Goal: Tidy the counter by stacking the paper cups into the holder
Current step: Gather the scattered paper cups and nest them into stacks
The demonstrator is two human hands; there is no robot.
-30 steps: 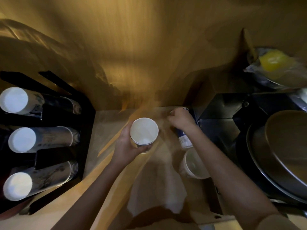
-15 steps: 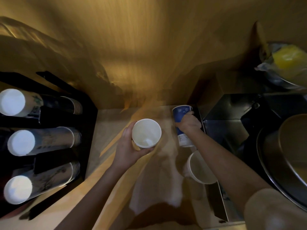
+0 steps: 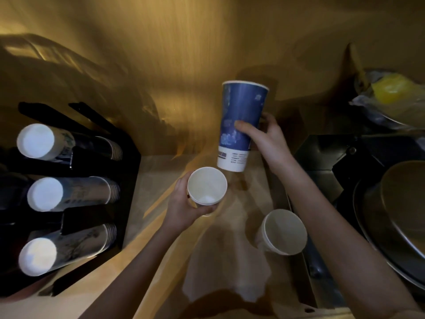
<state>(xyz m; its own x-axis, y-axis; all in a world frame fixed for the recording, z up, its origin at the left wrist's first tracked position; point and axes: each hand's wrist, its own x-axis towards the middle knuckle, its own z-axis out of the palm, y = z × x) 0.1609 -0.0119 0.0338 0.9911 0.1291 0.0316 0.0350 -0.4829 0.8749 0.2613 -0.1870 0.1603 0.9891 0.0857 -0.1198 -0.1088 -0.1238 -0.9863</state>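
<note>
My left hand (image 3: 182, 208) grips a small stack of white paper cups (image 3: 207, 186), mouths facing up at me, above the middle of the counter. My right hand (image 3: 264, 137) holds a tall blue paper cup (image 3: 240, 116) upright in the air; its white base hangs just above and to the right of the stack. Another white cup (image 3: 282, 231) stands on the counter near my right forearm. At the left, the black cup holder (image 3: 128, 162) carries three rows of stacked cups (image 3: 69, 194) lying on their sides.
A dark sink (image 3: 326, 157) lies at the right with a large metal pan (image 3: 404, 210) in it. A bowl with a yellow item in plastic wrap (image 3: 391, 93) sits at the far right. A wooden wall rises behind the counter (image 3: 156, 171).
My right hand has lifted the blue cup off the counter and raised it above the stack in my left hand. My left hand has stayed nearly in place.
</note>
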